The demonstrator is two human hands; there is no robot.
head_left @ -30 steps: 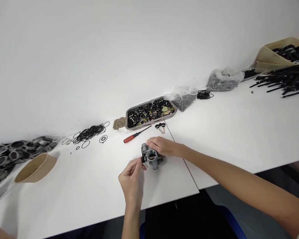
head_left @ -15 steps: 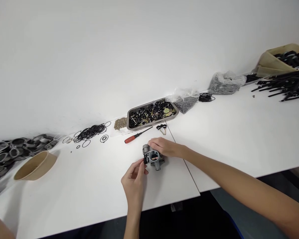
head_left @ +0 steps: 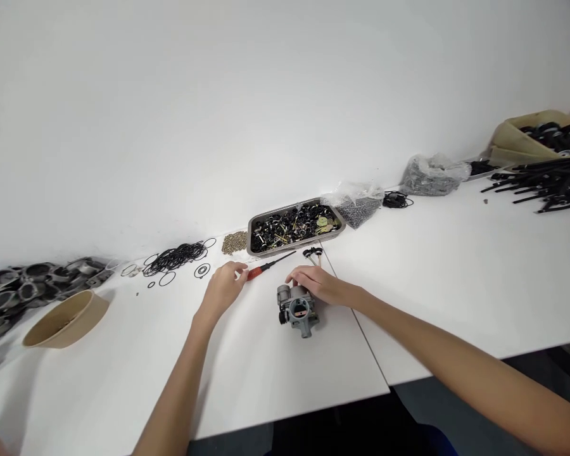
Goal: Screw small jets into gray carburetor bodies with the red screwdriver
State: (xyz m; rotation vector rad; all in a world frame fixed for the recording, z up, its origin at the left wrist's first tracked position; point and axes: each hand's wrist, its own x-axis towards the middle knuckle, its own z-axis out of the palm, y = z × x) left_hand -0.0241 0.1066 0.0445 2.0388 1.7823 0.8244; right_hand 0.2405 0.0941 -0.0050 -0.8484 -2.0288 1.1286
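Note:
My left hand [head_left: 225,285] has its thumb and fingers closed at the butt of a screwdriver [head_left: 259,272] with a red handle and dark shaft, which lies on the table. The fingers cover part of the handle. My right hand [head_left: 323,285] holds a grey metal carburetor [head_left: 300,310] from its far right side, fingers over the top. The carburetor rests on the table, its round bore facing me and a black knob on its left. Just beyond the right hand lie two small black-headed screws [head_left: 313,254].
A metal tray [head_left: 297,246] of mixed small parts stands by the wall, beside brass pieces [head_left: 235,242] and black O-rings [head_left: 175,258]. To the left are a tan bowl [head_left: 83,320] and grey castings [head_left: 38,278]. Plastic bags [head_left: 434,176] and black tubes [head_left: 551,187] lie right.
My left hand has let go of the carburetor's black knob and moved up and left to the screwdriver handle. My right hand has stayed on the carburetor. The view has shifted slightly.

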